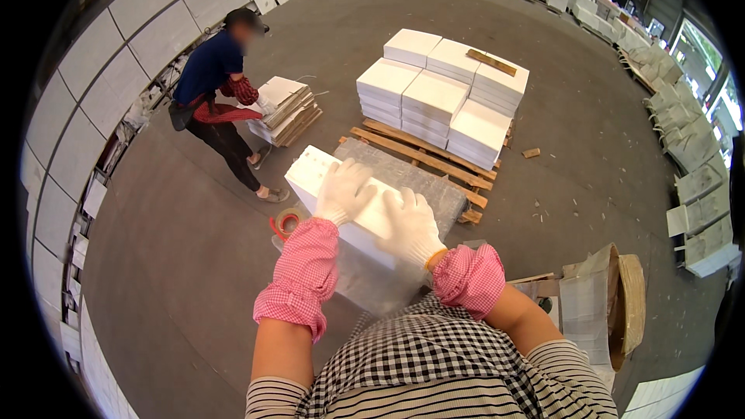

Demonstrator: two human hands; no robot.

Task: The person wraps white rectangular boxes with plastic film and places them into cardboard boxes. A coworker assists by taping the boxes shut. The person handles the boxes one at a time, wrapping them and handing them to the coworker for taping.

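A long white block point(309, 168), perhaps several slabs held together, stands on a low surface before me. My left hand point(344, 189), in a white glove, lies over its top with the fingers stretched forward. Farther right, my gloved right hand point(410, 226) rests at the block's near right part, fingers spread and slightly blurred. Both palms are hidden. Grey plastic sheeting point(403, 161) covers the surface beyond the block, and clear film point(371, 273) hangs toward my apron. A red tape dispenser with a brown roll point(289, 222) sits just left of the block.
Ahead, stacked white slabs point(438, 97) stand on a wooden pallet point(423, 157), with a wood strip point(490, 62) on top. At the left, a person point(208, 81) bends over another stack point(283, 105). A cardboard container point(594, 306) is at my right. Large white panels point(124, 54) line the left side.
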